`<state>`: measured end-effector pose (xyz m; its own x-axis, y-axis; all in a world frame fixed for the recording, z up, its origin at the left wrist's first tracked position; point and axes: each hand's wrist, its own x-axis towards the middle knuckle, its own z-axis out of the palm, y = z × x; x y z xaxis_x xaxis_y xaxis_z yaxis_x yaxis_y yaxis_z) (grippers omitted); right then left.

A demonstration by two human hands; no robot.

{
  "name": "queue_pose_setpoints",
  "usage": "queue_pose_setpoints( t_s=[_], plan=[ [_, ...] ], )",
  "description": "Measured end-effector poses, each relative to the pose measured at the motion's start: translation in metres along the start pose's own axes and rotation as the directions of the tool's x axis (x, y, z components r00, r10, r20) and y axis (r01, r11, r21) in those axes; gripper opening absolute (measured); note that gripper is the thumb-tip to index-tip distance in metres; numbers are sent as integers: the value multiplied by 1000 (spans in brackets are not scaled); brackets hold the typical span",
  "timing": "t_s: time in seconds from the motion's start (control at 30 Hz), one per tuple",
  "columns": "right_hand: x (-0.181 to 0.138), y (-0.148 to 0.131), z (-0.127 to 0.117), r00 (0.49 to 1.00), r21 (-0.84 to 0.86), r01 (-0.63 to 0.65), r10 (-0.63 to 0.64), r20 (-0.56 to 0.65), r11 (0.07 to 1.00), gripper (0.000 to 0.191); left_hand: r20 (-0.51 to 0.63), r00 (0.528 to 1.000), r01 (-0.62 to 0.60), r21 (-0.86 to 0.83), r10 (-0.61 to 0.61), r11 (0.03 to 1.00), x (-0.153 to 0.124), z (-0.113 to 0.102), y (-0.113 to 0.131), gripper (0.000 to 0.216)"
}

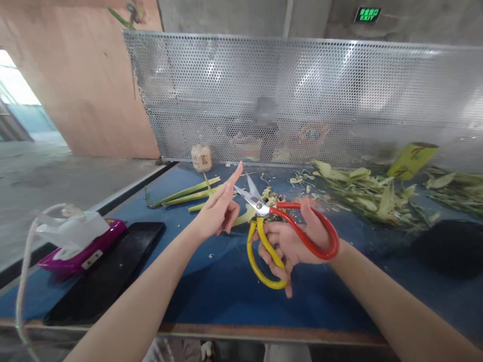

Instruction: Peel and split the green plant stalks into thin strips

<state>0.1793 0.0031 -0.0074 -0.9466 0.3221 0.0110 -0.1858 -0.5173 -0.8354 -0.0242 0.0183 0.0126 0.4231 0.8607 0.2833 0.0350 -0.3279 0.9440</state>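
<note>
My right hand (298, 241) has its thumb through the red loop and its fingers through the yellow loop of a pair of scissors (260, 205). The blades are spread apart and point up and left. Close to the blade tips is my left hand (221, 208), its index finger stretched out and the lower fingers bent, with nothing visible in it. Behind that hand lie several green stalks (184, 197), partly hidden by it. A pale strip of leaf (246, 216) shows between the two hands. Small plant scraps (273, 196) are scattered just beyond the scissors.
A heap of husk-like leaves (373, 196) and a yellow-green container (413, 160) are at the right. Leftward are a black phone-like slab (109, 271), a purple power strip (85, 254) and a white cable (26, 271). A perforated metal panel (234, 95) closes the table's back.
</note>
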Motion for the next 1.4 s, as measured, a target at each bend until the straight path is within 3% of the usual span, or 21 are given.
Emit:
queue_pose_setpoints(
  t_s=[0.3, 0.47, 0.67, 1.13, 1.4],
  plan=[
    [1, 0, 2, 996, -19, 82, -83, -40, 996, 90, -169, 971, -182, -57, 170, 982, 7, -2, -7, 59],
    [2, 1, 1, 988, -31, 139, -140, -57, 990, 91, -128, 986, -115, -69, 106, 991, 6, -1, -9, 59],
    [4, 3, -1, 984, 7, 164, -163, -77, 986, 92, -106, 983, -153, -41, 148, 987, 6, 1, -7, 55],
    [7, 5, 2, 961, -2, 263, -262, -94, 965, 92, -61, 993, -99, -29, 97, 995, 4, 5, -10, 56],
    [10, 6, 2, 911, -68, 369, -376, -170, 927, 88, -66, 990, -125, -10, 124, 992, 3, 10, -11, 55]
  ],
)
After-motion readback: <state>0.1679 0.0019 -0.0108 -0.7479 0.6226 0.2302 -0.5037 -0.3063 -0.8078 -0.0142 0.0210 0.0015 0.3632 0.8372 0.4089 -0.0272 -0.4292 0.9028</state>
